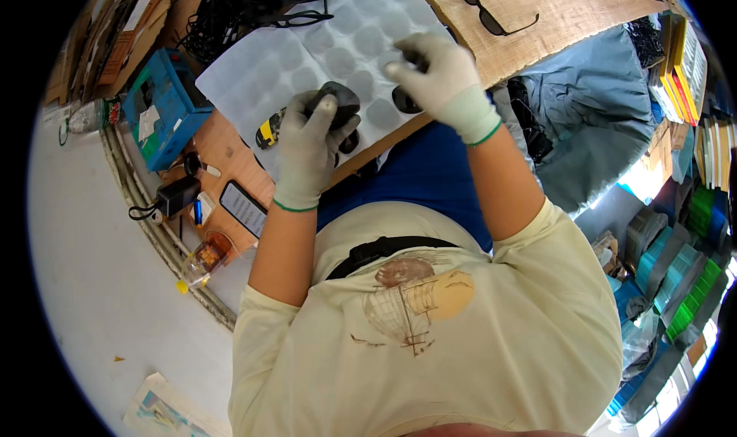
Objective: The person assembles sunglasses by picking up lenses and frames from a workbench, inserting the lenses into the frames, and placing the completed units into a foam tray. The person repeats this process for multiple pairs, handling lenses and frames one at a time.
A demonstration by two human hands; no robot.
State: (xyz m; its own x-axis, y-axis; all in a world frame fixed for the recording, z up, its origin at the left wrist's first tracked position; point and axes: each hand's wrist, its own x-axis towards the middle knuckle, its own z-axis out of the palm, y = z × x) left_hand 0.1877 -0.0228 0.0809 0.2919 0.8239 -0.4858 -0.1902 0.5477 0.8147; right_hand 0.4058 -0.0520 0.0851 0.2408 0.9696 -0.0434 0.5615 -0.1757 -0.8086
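Note:
My left hand (303,137), in a pale glove with a green cuff, is closed on a dark, glossy sunglasses lens (342,97), the thumb lying over it. Across the white dimpled sheet (292,47), my gloved right hand (445,76) hovers with thumb and forefinger bent but apart. A slight blur there hides any small thing between the tips. Partly under that hand lies another dark lens (404,100). Beside my left hand are a black-and-yellow object (269,131) and a small dark piece (350,142), both partly covered.
Black glasses frames (253,11) lie heaped at the far left of the sheet. Dark sunglasses (491,22) rest on the wooden board (568,18). To the left are a blue box (165,110), a phone (243,208) and a bottle (203,260); grey fabric (591,103) hangs at right.

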